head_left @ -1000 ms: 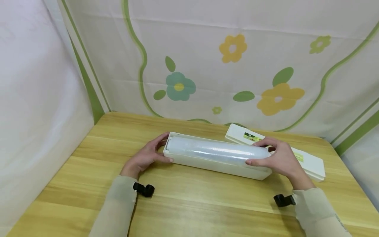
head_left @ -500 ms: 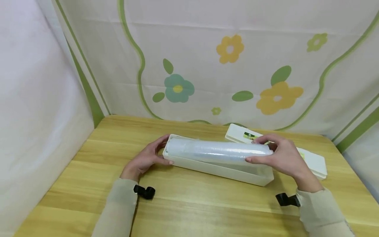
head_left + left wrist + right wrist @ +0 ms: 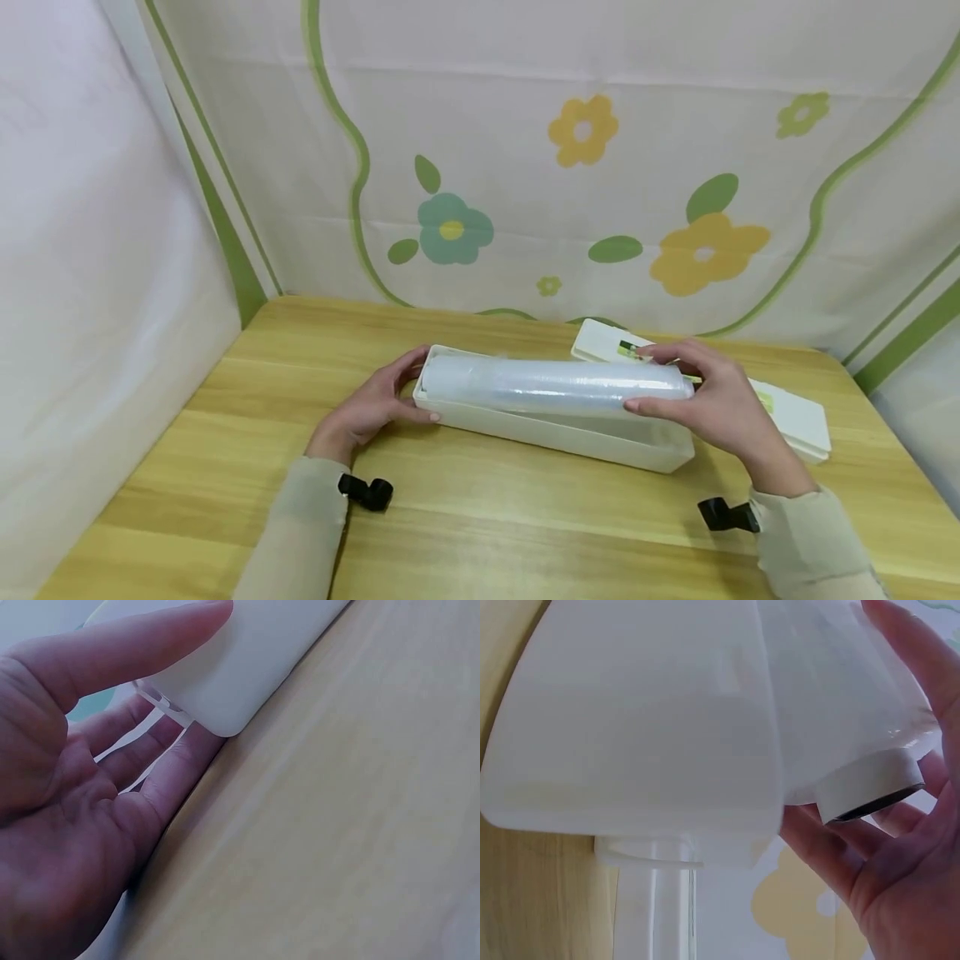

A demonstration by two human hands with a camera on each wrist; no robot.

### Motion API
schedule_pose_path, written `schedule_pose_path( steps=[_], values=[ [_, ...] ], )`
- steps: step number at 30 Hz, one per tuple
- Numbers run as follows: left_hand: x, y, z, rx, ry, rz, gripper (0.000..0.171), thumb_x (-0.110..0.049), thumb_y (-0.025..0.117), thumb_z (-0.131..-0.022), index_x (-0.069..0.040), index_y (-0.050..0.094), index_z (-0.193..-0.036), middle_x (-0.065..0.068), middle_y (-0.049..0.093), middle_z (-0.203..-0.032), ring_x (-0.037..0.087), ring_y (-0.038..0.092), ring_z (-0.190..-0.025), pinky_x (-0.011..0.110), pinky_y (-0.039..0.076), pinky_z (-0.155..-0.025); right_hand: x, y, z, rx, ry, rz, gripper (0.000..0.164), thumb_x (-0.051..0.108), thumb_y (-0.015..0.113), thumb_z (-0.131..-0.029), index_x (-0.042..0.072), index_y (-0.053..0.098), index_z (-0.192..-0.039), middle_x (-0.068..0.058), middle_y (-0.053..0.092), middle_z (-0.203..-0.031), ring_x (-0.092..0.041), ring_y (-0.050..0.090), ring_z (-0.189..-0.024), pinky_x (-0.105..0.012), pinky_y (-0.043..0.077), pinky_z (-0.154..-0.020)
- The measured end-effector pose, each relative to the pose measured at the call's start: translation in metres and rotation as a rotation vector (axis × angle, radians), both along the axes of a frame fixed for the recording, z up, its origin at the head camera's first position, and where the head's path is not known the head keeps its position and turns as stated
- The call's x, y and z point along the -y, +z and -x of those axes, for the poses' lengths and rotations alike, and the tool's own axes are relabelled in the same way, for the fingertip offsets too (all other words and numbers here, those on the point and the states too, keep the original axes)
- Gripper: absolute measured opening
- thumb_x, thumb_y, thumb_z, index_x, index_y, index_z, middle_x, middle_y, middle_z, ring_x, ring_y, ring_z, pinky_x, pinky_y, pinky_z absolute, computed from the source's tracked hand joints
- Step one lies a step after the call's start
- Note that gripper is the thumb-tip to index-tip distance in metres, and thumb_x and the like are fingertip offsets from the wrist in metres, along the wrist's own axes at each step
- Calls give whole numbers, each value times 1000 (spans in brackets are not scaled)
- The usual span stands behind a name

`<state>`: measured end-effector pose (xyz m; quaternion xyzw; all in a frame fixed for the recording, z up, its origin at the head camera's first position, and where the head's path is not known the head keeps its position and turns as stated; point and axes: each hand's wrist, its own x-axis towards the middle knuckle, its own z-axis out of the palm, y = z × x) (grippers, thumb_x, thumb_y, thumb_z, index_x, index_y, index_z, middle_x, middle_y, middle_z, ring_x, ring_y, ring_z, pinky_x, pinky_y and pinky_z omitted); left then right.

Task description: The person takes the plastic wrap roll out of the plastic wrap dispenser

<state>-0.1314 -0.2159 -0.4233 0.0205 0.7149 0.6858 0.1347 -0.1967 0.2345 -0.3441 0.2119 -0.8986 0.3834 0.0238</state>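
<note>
A clear roll of cling film (image 3: pixel 555 385) lies lengthwise in a long white box (image 3: pixel 555 435), its left end low inside and its right end raised above the box's near wall. My right hand (image 3: pixel 708 400) holds the raised end, thumb on the near side and fingers on the far side. In the right wrist view, the roll's white core end (image 3: pixel 866 784) with a dark rim sticks out beside the box. With my left hand (image 3: pixel 375 404) I grip the box's left end; the thumb lies along its near wall and the other fingers reach behind the end.
A white lid (image 3: pixel 798 421) with green labels lies behind the box at the right, partly hidden by my right hand. The wooden table (image 3: pixel 487 533) meets a flower-printed cloth (image 3: pixel 510 167) at the back. Another white cloth (image 3: pixel 97 250) hangs at left.
The right end of the cling film roll has risen out of the box in my right hand, and the box's right end has shifted slightly nearer. The left hand keeps its grip.
</note>
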Motion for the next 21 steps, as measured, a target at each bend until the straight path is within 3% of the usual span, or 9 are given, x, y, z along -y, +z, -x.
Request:
schedule_pose_path(
  steps=[8, 10, 14, 17, 21],
  values=[
    [0, 0, -1, -3, 3, 9, 111, 5, 91, -79, -17, 31, -170, 15, 39, -166, 35, 41, -146, 32, 59, -101, 3, -6, 1, -65, 56, 73, 63, 14, 94, -84, 21, 71, -142, 9, 63, -122, -1, 57, -103, -13, 47, -79],
    [0, 0, -1, 5, 6, 16, 111, 6, 91, -78, -19, 32, -169, 13, 39, -166, 35, 41, -147, 32, 59, -101, 5, -9, 1, -79, 78, 79, 64, 11, 90, -88, 21, 67, -147, 9, 60, -122, -3, 53, -108, -17, 43, -83],
    [1, 0, 1, 11, 11, 26, 110, 6, 91, -78, -23, 34, -167, 9, 39, -166, 34, 40, -148, 32, 58, -101, 8, -11, 0, -104, 98, 73, 63, 10, 84, -94, 21, 63, -152, 3, 58, -124, -3, 46, -103, -25, 36, -77],
    [0, 0, 2, 6, 1, 24, 109, 5, 92, -78, -23, 34, -167, 10, 39, -166, 34, 40, -147, 32, 59, -101, 8, -12, 0, -141, 101, 89, 63, 6, 88, -88, 17, 67, -146, -3, 61, -124, -2, 47, -100, -24, 36, -76],
    [-1, -3, 2, 1, -5, 17, 108, 5, 91, -79, -20, 34, -166, 12, 38, -166, 34, 41, -146, 32, 59, -100, 9, -12, 3, -242, 138, 22, 81, 19, 105, -62, 14, 73, -137, -3, 63, -116, -2, 52, -104, -16, 40, -85]
  ],
)
